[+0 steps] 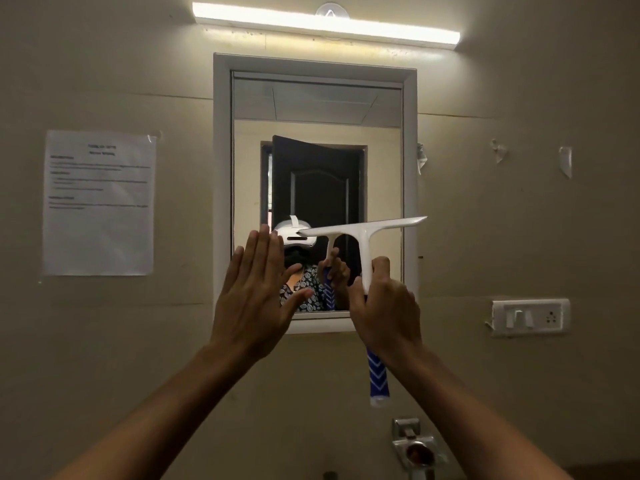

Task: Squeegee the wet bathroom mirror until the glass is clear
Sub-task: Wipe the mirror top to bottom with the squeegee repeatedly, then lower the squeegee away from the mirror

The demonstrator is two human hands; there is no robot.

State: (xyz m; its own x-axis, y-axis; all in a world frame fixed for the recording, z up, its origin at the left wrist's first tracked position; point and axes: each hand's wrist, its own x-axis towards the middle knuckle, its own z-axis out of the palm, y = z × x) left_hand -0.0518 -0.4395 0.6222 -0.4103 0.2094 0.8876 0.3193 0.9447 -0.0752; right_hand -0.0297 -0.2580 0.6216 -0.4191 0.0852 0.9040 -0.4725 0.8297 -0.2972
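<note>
Mirror point(317, 109) glass above squeegee point(363, 230) blade

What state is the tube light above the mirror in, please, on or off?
On: the tube light glows bright white and lights the wall above the mirror.

Beige plastered wall point(104, 64), lit tube light point(325, 24) mounted high, printed paper notice point(98, 202) taped at left, white switch-and-socket plate point(530, 318) at right, torn tape scraps point(564, 161) above it, chrome tap point(414, 448) low down.
</note>
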